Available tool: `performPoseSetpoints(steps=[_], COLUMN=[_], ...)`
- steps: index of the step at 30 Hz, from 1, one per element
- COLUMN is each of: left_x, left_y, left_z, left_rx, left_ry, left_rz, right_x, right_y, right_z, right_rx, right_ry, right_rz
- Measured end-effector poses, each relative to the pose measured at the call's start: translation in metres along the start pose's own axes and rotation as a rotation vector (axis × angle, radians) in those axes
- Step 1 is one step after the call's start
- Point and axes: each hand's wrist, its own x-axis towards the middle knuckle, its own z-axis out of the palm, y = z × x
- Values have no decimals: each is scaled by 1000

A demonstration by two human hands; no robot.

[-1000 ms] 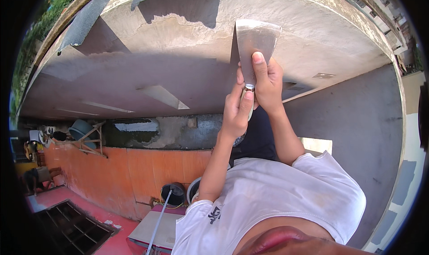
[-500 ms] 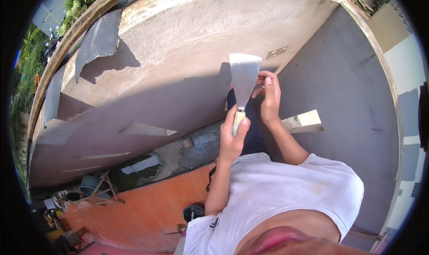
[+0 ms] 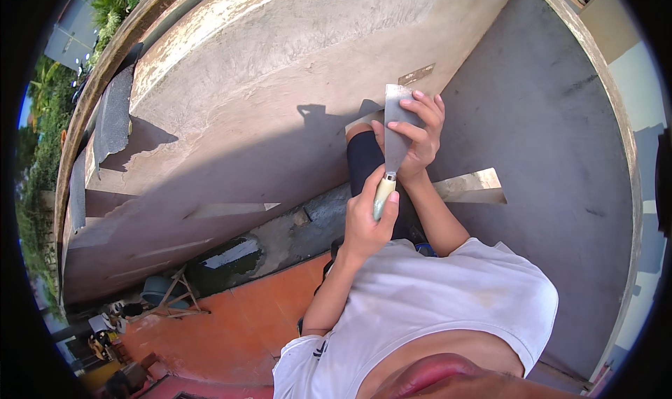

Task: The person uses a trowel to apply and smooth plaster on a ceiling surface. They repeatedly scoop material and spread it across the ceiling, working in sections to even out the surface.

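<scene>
My left hand (image 3: 369, 220) is closed around the pale cream-and-green handle of a putty knife (image 3: 397, 143). The knife stands upright in front of me with its wide metal blade uppermost. My right hand (image 3: 422, 133) grips that blade from its right side, several fingertips lying over the near face. The thumb shows past the blade's left edge, partly hidden behind it. Beyond the hands, a dark-clothed leg (image 3: 362, 161) with a bare knee comes up against the wall.
A plastered wall (image 3: 280, 70), half in shadow, rises ahead, and a grey wall (image 3: 539, 105) stands at the right. Torn dark sheeting (image 3: 114, 119) hangs at the left rim. Below are an orange tiled floor (image 3: 238, 322), a wet concrete strip (image 3: 280, 241) and a wooden stand (image 3: 175, 297).
My right hand has come from behind the blade onto its face and now grips it. The blade has turned more edge-on, and the view has shifted slightly.
</scene>
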Motion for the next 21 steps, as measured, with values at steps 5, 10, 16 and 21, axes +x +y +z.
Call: performPoseSetpoints(steps=[5, 10, 16, 21], left_x=[7, 42, 53, 53], left_y=[-1, 14, 4, -8], left_z=[10, 14, 28, 25], left_rx=[-19, -98, -184, -389], left_ry=[33, 35, 104, 46], left_rz=[17, 90, 143, 40], right_x=[11, 50, 58, 53], right_y=[11, 17, 27, 35], right_z=[26, 53, 74, 76], right_rx=[126, 256, 296, 261], right_ry=[48, 197, 296, 310], right_rz=[-62, -119, -167, -234])
